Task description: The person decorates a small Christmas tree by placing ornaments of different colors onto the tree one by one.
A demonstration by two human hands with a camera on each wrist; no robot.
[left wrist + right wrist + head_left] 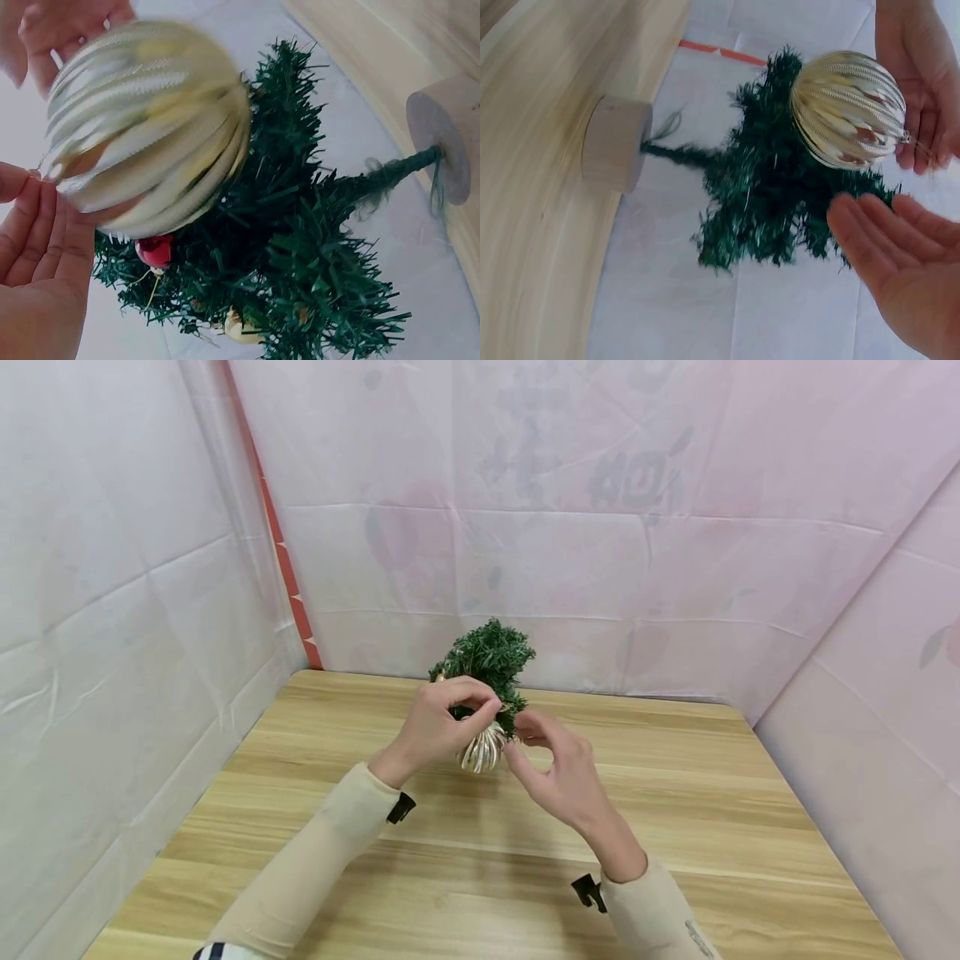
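Note:
A small artificial Christmas tree (491, 656) stands toward the back of the table. In front of it hangs a large ribbed gold Christmas bauble (849, 109), its thin cord pinched between thumb and fingertips of my left hand (435, 722). My right hand (558, 768) is beside the bauble with fingers spread and loosely bent, holding nothing. On the branches, the left wrist view also shows a small red bauble (154, 251) and a small gold bauble (241, 328). The tree's trunk rises from a round wooden base (615, 146).
The wood-grain table (360, 877) reaches back to a pale printed cloth wall (555, 560). More cloth hangs at left and right, with a red strip (281, 552) near the back left corner. Black clips (401, 808) sit at both wrists.

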